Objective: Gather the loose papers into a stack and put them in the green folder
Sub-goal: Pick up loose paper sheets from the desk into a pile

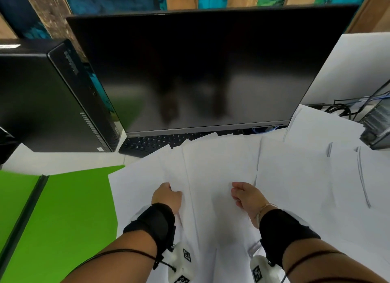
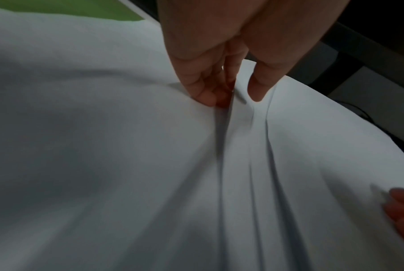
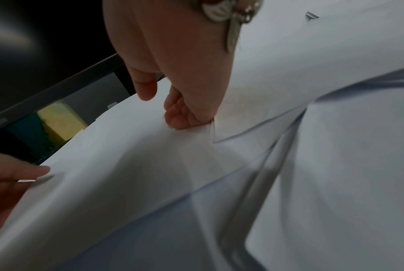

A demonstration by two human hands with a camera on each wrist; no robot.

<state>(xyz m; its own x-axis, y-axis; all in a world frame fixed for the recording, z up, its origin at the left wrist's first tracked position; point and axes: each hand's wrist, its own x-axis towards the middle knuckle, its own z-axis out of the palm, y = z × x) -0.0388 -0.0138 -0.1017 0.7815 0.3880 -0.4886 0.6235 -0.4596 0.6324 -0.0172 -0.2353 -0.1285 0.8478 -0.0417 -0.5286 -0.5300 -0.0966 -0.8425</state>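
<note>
Across the middle of the white desk (image 1: 358,61), loose white sheets of paper (image 1: 295,173) lay fanned out and overlapping, reaching from beside the green folder to the right edge, some far corners resting on the black keyboard (image 1: 147,144). And both hands were down on them! The left hand (image 1: 167,195) sat on the sheets just right of the folder, fingers (image 2: 203,91) curled down and thumb opposite, pinching a raised fold of paper between them; the left wrist view showed the sheet creased into ridges running away from that pinch. The right hand (image 1: 245,195) rested close by to the right, fingers (image 3: 180,119) curled under against a sheet edge and thumb (image 3: 145,88) lifted clear of the surface; whether it truly gripped that sheet, I could not tell. Between the two hands, one sheet stood slightly proud of the rest.

The flat bright-green card folder (image 1: 69,209) lay open at the desk's near-left corner, its dark spine line showing, with the leftmost sheet overlapping its right side. Behind everything stood a wide black monitor (image 1: 200,71) with a dark screen, a black computer tower (image 1: 52,97) at the far left, and a tangle of black cables (image 1: 341,109) at the far right.
</note>
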